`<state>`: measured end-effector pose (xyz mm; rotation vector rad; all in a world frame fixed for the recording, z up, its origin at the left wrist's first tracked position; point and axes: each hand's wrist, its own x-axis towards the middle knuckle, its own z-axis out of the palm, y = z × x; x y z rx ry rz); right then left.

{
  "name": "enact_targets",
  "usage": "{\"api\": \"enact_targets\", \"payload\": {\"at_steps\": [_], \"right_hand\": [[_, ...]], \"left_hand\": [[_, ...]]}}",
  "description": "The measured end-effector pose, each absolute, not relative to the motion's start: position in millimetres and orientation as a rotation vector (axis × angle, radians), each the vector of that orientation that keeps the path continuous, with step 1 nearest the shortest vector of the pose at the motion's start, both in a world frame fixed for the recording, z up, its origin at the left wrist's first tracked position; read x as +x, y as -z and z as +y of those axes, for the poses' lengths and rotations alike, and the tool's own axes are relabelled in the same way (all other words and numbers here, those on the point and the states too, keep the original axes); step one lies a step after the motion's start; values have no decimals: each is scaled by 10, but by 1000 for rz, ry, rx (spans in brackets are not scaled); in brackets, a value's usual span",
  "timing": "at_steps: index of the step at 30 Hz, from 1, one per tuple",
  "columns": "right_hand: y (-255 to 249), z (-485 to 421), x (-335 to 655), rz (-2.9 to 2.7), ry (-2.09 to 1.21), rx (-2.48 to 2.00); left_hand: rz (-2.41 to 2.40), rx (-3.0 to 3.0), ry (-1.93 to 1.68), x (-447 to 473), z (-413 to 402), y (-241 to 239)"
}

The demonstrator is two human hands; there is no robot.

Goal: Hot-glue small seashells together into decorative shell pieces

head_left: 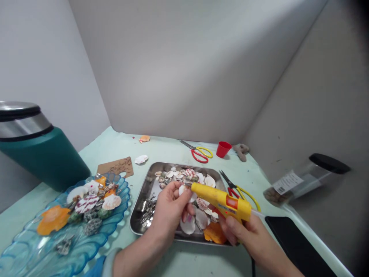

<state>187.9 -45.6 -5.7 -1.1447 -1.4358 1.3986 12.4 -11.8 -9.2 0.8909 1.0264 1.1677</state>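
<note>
My right hand [245, 232] is wrapped round the grip of a yellow hot glue gun [216, 196], its nozzle pointing left. My left hand [170, 206] pinches a white shell [184, 190], partly hidden by the fingers, right at the nozzle tip. Whether the tip touches the shell I cannot tell. Both hands are over a metal tray [137, 209] of assorted shells, with small white and striped ones at the back. Large pale shells and an orange shell [215, 233] lie at its front right. Small metal pieces [148, 211] fill its left side.
A blue scalloped plate [95, 240] with shells and stones is at left, beside a teal bottle [54, 157]. Behind the tray are scissors [198, 151] and a red cup [223, 149]. More scissors [235, 186], a clear jar [302, 181] and a black slab [296, 242] are at right.
</note>
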Motion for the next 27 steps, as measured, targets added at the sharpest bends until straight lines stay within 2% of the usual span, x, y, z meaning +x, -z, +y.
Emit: {"api": "enact_targets", "payload": {"at_steps": [27], "right_hand": [[198,-472,1933,-1381,-1391,-1122]], "left_hand": [[1031,894,-1252,112,-155,48]]}}
